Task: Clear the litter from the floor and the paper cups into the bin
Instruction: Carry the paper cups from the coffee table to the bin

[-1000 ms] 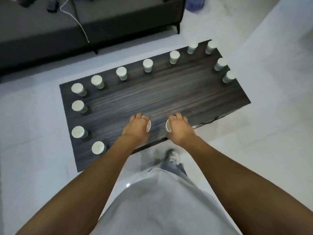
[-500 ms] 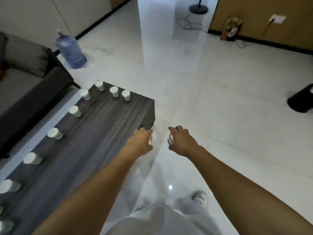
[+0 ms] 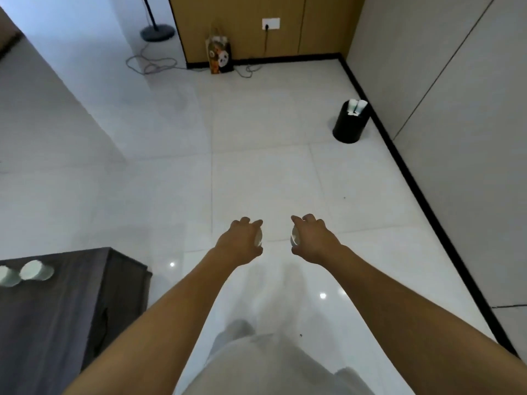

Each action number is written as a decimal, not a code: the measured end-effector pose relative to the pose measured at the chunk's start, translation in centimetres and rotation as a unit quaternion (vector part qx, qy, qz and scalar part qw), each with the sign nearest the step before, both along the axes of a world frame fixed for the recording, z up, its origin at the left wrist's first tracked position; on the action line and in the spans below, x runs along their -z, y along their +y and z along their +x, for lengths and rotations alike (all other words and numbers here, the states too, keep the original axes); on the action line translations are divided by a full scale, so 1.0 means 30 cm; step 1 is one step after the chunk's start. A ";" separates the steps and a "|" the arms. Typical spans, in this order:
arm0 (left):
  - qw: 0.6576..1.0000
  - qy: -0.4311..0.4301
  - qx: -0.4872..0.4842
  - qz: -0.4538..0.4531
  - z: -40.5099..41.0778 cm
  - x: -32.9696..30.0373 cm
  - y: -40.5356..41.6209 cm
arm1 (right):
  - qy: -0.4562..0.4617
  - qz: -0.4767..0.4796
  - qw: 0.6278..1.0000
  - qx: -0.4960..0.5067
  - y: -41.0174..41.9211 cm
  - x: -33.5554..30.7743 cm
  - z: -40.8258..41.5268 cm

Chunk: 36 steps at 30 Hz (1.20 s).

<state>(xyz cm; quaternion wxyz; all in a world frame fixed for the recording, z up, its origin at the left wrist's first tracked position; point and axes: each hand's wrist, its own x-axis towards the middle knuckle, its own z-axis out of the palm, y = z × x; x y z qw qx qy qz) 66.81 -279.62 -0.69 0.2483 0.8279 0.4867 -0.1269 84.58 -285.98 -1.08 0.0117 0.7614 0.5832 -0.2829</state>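
View: swung off the dark table [image 3: 71, 303], now a corner at lower left with two cups left in frame. Black bin [image 3: 350, 124]: newly at upper right, against the wall. Hands: carried from tabletop to above white floor [image 3: 256, 172].
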 end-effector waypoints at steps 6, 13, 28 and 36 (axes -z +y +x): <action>0.995 0.020 0.095 -0.007 0.351 0.036 0.286 | 0.011 -0.015 0.996 0.083 0.187 0.049 0.320; 0.989 0.005 0.149 -0.001 0.734 0.042 0.783 | 0.017 -0.010 0.986 0.166 0.586 0.049 0.663; 0.979 -0.033 0.200 -0.011 1.582 0.040 1.535 | 0.061 0.002 0.965 0.256 1.253 0.075 1.406; 0.984 -0.042 0.173 -0.004 2.130 0.038 1.902 | 0.066 0.004 0.961 0.269 1.629 0.067 1.967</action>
